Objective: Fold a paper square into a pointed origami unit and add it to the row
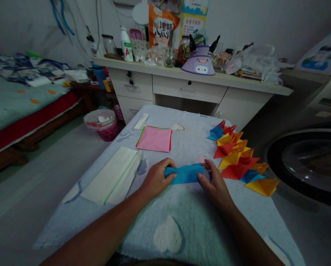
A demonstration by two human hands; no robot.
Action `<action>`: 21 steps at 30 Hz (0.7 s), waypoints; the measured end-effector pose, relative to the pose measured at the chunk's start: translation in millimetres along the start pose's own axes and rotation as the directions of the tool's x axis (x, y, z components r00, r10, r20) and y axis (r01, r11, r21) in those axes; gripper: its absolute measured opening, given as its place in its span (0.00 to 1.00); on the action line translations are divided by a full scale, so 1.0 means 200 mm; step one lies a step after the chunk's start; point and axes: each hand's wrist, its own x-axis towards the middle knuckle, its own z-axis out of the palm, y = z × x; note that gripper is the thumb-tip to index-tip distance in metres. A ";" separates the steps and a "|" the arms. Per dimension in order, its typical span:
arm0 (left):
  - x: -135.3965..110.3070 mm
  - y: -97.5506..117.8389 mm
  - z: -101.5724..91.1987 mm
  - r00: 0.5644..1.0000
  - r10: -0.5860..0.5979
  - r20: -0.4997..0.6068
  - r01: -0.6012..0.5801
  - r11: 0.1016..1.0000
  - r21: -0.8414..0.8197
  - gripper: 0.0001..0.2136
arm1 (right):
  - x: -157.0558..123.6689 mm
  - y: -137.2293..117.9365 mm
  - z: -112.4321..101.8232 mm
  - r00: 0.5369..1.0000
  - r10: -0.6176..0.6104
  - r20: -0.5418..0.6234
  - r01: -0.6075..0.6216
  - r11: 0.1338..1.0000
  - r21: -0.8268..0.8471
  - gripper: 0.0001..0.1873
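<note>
A sheet of blue origami paper point(186, 174), folded into a strip, is stretched between my two hands just above the cloth. My left hand point(159, 175) pinches its left end between thumb and fingers. At the other end, my right hand point(213, 181) grips the paper's edge with thumb and curled fingers. Beyond my left hand lies a stack of square coloured paper point(155, 139) with a pink sheet on top. To the right of my right hand stand rows of folded paper cranes point(238, 162) in red, yellow, orange and blue.
A pale cloth point(165, 236) covers the table. On its left lie a folded white-green paper packet point(112, 175) and a small white box point(141, 122). Behind stands a cluttered white desk point(187, 88). A pink bin point(106, 127) is at left, a washing machine point(309, 147) at right.
</note>
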 end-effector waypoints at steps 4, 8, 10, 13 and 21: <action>-0.02 0.00 -0.01 0.998 0.057 -0.017 -0.058 0.996 -0.065 0.05 | 0.02 -0.05 -0.02 0.996 0.050 0.067 -0.059 0.990 0.130 0.26; -0.03 0.00 0.01 0.996 0.059 -0.070 -0.068 0.988 -0.138 0.12 | 0.03 -0.09 -0.03 0.986 0.038 0.163 -0.090 0.942 0.324 0.13; -0.03 -0.01 0.02 0.994 0.025 -0.105 -0.050 0.968 -0.246 0.23 | 0.04 -0.09 -0.03 0.986 0.051 0.159 -0.111 0.911 0.398 0.13; -0.02 -0.02 0.04 0.993 -0.073 -0.094 0.031 0.919 -0.393 0.34 | 0.03 -0.09 -0.02 0.987 0.078 0.137 -0.136 0.863 0.486 0.12; 0.00 -0.03 0.04 0.973 -0.224 0.060 0.229 0.885 -0.406 0.12 | 0.02 -0.07 -0.01 0.981 0.132 0.144 -0.193 0.755 0.627 0.12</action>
